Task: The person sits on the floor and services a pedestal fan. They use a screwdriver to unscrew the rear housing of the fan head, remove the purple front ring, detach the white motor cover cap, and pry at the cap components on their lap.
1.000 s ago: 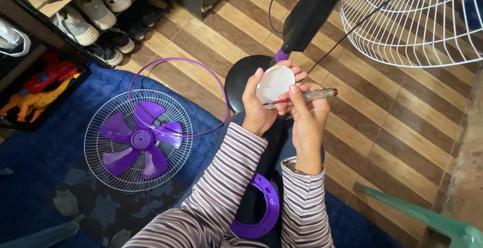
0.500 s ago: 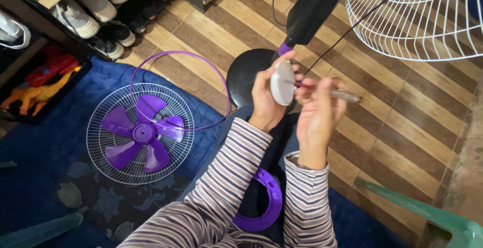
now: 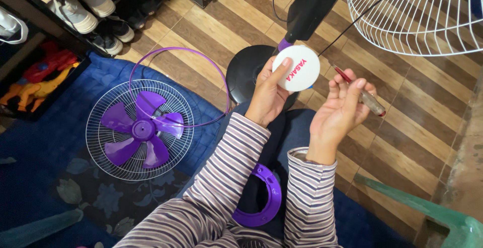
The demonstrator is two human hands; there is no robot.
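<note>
My left hand [image 3: 266, 94] holds a round white plastic cap [image 3: 297, 68] up in front of me, its face turned toward the camera. My right hand [image 3: 339, 109] is raised beside it, fingers curled around a screwdriver [image 3: 363, 97] with a clear handle and a red shaft. The two hands are apart. Below them stands the black round fan base [image 3: 244, 77] with its black column [image 3: 314, 4]. A purple curved plastic part [image 3: 266, 197] lies by my lap.
A wire guard with a purple fan blade [image 3: 138, 129] and a purple ring [image 3: 176, 87] lies on the blue mat at left. A white wire fan guard [image 3: 417, 14] is at top right. Shoes [image 3: 83, 6] on a rack and toys [image 3: 35, 82] sit at upper left. A green chair leg [image 3: 417, 207] is at lower right.
My hands have separated: the white cap turned from edge-on to face the camera in my left hand, and my right hand drew the screwdriver away to the right.
</note>
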